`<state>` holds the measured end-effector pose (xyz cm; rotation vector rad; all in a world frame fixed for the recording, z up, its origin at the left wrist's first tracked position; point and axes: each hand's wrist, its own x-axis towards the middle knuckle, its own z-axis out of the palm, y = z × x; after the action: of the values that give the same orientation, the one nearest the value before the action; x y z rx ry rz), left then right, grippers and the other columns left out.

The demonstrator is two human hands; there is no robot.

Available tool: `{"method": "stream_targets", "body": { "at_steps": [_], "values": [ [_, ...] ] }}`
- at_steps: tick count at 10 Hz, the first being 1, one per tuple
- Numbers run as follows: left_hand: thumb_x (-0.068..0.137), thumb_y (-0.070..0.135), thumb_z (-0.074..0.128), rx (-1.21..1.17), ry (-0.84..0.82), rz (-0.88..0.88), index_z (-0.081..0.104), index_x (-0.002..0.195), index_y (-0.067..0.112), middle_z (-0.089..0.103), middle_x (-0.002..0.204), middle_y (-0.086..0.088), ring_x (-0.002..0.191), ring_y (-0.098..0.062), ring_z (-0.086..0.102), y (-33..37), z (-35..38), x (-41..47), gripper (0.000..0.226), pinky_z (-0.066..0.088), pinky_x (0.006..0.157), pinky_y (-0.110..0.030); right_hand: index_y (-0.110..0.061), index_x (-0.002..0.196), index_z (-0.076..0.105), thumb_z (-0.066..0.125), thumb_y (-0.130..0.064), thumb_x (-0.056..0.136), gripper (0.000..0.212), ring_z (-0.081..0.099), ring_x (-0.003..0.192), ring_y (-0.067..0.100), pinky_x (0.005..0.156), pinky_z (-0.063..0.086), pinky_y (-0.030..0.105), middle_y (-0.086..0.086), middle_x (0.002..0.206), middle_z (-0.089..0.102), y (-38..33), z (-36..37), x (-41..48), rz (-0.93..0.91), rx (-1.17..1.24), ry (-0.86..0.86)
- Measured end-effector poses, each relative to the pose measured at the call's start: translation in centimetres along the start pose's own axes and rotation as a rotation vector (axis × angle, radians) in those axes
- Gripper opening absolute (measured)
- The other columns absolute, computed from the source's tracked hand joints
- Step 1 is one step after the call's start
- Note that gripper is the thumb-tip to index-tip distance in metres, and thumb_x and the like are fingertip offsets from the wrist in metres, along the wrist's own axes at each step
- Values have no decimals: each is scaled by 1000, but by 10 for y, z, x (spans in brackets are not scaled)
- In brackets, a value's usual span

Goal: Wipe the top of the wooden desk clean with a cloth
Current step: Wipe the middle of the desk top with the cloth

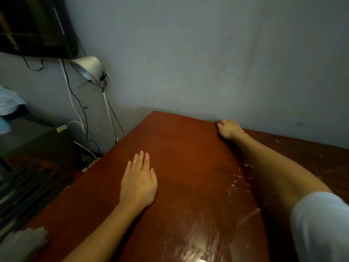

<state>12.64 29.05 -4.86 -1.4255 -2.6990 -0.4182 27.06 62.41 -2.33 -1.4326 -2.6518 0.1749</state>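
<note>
A person's right hand [229, 128] is curled closed at the far edge of the reddish-brown wooden bench [179, 148], hard against the grey wall [207, 53], its knuckles bent over something dark of which only a sliver shows; whether that is the cloth cannot be told. The right forearm stretches across the bench from the near right corner, a pale sleeve [321, 224] covering the upper arm. The left hand [138, 181] lies flat and open on the bench top toward its left edge, palm down, fingers [140, 159] extended and close together, holding nothing. Streaks and smears catch the light on the glossy surface along the near and right parts of the bench, while the far left corner looks matte and even. A pale grey, soft-looking item [22, 242] sits at the near left corner, too blurred to identify. Beyond the left edge, a white lamp [86, 68] on a thin stem leans by the wall, with dark and white cables [75, 110] trailing down beneath a dark wall-mounted unit [35, 25].
</note>
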Motion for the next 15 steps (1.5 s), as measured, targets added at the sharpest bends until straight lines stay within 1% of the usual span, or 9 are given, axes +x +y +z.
{"method": "stream_targets", "body": {
  "at_steps": [2,4,6,8,9,11,12,13,15],
  "values": [
    [103,35,15,1,-18,-3,2,154,16,1,161,-1,148,-12,-1,-2,0,2,55,0,120,-29,-16,150,24,23,-31,104,48,11,147,21,118,5,32,8,159,14,-79,12,-37,-268,9,-79],
    [103,34,15,12,-57,8,3,154,13,1,161,-3,148,-14,0,-1,-4,0,55,1,121,-30,-28,151,18,20,-35,104,48,5,147,11,119,0,30,-5,159,9,-55,7,-145,-553,39,-94],
    [104,33,16,2,-48,17,4,153,13,2,161,-4,148,-15,0,-1,-3,0,55,1,121,-31,-27,150,17,17,-33,104,47,9,147,17,118,3,35,2,159,11,41,-12,-137,-226,-6,-59],
    [103,34,16,10,-36,10,5,153,14,3,161,-3,148,-15,1,-1,-1,0,55,2,121,-32,-15,152,17,19,-35,103,52,9,147,24,119,6,37,11,159,11,12,-1,-71,-35,-28,-17],
    [103,34,16,10,-38,8,4,153,14,3,161,-3,148,-15,0,-1,-2,1,55,2,121,-32,-13,152,14,21,-35,103,54,5,148,25,119,2,36,12,160,7,-33,6,-64,-47,-26,-38],
    [103,34,17,21,-51,1,6,154,13,4,161,-4,148,-16,2,-1,-2,1,55,2,121,-32,-14,153,11,22,-33,104,54,3,148,21,118,-2,30,10,160,7,-108,19,-133,-365,-21,-91],
    [103,34,18,29,-57,-7,7,154,13,5,161,-4,148,-16,3,-1,-4,1,55,3,121,-32,-16,153,10,23,-33,104,53,2,148,16,117,-3,27,5,160,7,-104,13,-186,-511,3,-85],
    [104,33,17,24,-75,3,6,153,12,4,161,-5,148,-17,2,0,-5,0,55,2,120,-32,-21,153,8,21,-33,104,52,1,147,11,116,-4,25,-1,160,5,-76,2,-219,-538,12,-79],
    [104,34,17,25,-60,7,6,153,12,4,161,-5,148,-17,2,-2,-2,1,55,2,121,-32,-25,152,11,18,-34,104,49,4,147,14,117,0,29,0,160,6,-5,-9,-191,-348,-26,-79]
  ]
}}
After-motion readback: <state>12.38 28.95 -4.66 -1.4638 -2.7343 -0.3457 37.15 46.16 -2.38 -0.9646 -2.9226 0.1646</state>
